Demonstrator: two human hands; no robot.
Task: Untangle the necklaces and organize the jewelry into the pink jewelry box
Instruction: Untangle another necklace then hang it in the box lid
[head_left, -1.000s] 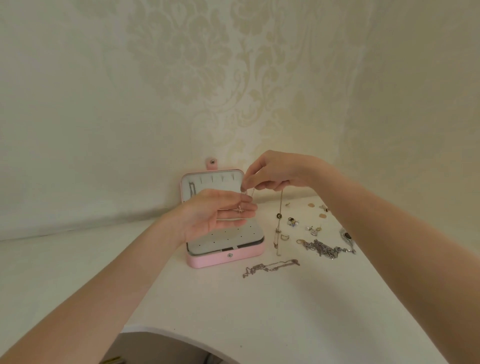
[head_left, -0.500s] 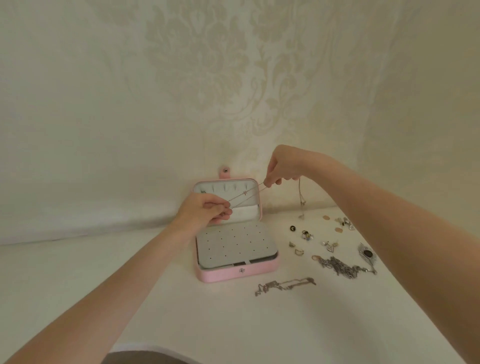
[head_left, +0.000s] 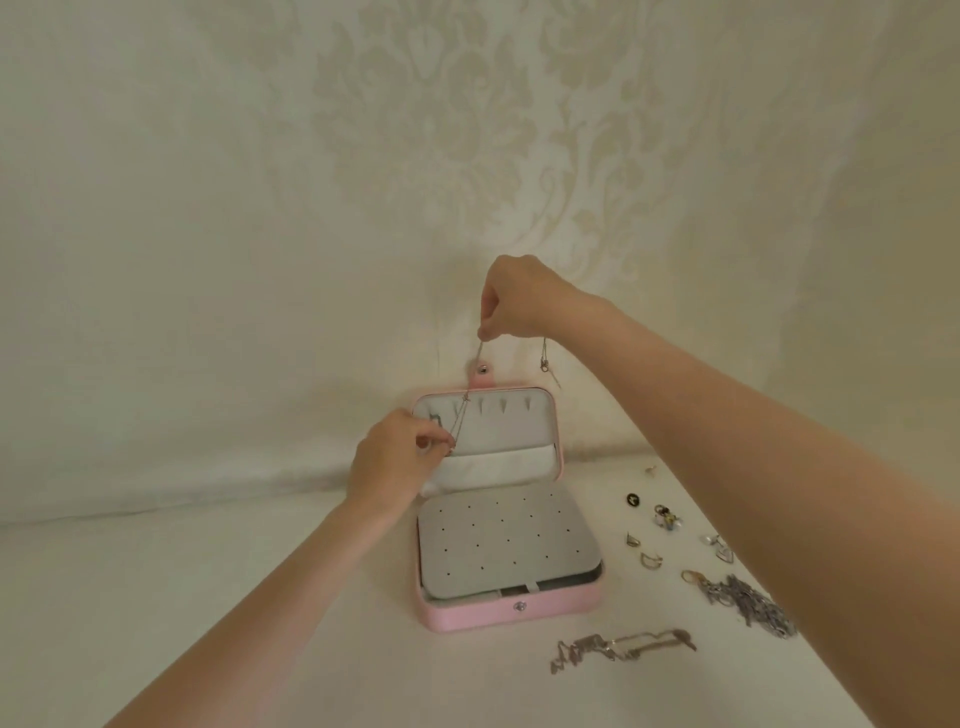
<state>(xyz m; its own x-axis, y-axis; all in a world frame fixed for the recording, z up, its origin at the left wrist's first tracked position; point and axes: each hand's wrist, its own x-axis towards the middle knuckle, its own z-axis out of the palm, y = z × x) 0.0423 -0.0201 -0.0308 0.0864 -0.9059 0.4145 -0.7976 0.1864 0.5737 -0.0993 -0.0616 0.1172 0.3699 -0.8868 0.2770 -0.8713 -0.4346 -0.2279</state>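
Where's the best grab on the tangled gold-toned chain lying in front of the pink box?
Probably the straighter right end of the tangled gold-toned chain, pinched from above: it lies flat on the white table, and the left end is bunched, so lifting there would likely tighten the knot.

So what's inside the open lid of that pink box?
The pink jewelry box lid holds a row of small hooks above a white fabric pocket. The left hand covers the lid's left edge; the pocket's contents are hidden.
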